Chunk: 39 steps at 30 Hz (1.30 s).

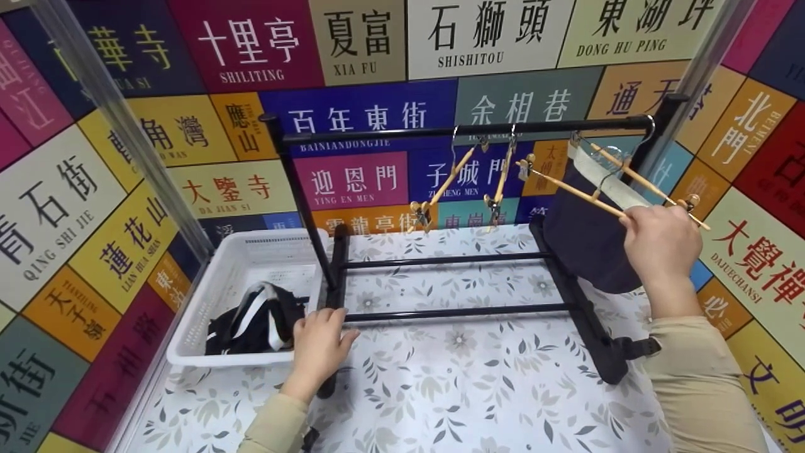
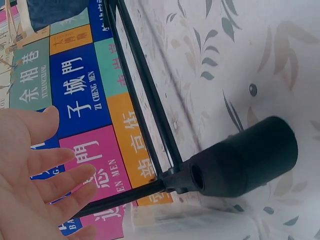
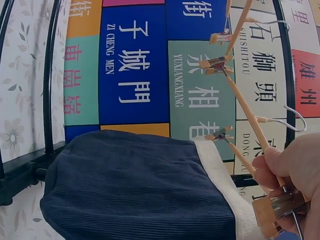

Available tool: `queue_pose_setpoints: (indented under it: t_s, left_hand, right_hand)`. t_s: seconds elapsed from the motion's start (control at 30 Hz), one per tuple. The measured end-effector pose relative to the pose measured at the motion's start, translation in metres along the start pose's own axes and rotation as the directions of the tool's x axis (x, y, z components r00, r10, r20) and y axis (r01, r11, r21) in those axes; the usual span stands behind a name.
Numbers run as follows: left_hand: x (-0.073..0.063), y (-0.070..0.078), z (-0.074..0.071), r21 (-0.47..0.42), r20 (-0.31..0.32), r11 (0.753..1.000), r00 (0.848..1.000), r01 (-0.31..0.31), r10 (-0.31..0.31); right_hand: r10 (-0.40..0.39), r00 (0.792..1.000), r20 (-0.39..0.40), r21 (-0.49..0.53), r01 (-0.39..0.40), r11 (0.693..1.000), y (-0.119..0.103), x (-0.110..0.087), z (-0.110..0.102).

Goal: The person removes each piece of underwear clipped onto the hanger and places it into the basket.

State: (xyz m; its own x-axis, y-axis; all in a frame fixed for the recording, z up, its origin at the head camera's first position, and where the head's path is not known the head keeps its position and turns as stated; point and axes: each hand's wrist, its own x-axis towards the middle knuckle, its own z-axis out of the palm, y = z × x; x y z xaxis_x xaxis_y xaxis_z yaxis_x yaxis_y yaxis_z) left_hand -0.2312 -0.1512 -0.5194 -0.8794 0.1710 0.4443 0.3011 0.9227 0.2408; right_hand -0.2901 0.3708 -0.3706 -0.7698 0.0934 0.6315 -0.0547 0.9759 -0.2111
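My right hand (image 1: pixel 665 248) grips one end of a wooden clip hanger (image 1: pixel 569 188), whose metal hook points up off the rack's top bar. In the right wrist view its fingers curl round the hanger's bar (image 3: pixel 245 102) beside a metal clip. Close behind it hangs a navy corduroy garment (image 1: pixel 582 229) with a white waistband, on another wooden hanger (image 1: pixel 622 165) at the rack's right end. My left hand (image 1: pixel 319 343) is beside the white basket's right front corner, near the rack's left foot. Its fingers are loose and hold nothing in the left wrist view.
A black clothes rack (image 1: pixel 390 133) stands on the floral-patterned surface (image 1: pixel 465 384). Two wooden clip hangers (image 1: pixel 451 182) hang mid-bar. The white basket (image 1: pixel 182 340) at left contains black-and-white clothing (image 1: pixel 242 330). Sign-printed walls (image 1: pixel 358 38) enclose the back and sides.
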Motion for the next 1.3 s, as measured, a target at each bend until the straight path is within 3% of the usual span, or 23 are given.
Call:
queue_pose_setpoints:
  t_s: [0.37, 0.87, 1.3]
  left_hand:
    - [-0.006, 0.011, 0.007, -0.020, 0.019, 1.000, 1.000, -0.017, 0.017]
    - [-0.013, 0.025, 0.019, -0.050, 0.004, 0.998, 1.000, -0.026, 0.026]
    - [-0.014, 0.044, 0.029, -0.060, -0.009, 0.996, 0.998, -0.066, 0.066]
  right_hand:
    - [0.045, 0.999, -0.010, -0.007, -0.046, 0.999, -0.002, 0.006, -0.004]
    - [0.097, 0.994, 0.049, -0.036, -0.095, 0.995, -0.005, 0.023, -0.008]
    - [0.071, 0.997, 0.015, -0.052, -0.070, 0.996, -0.013, 0.040, -0.014]
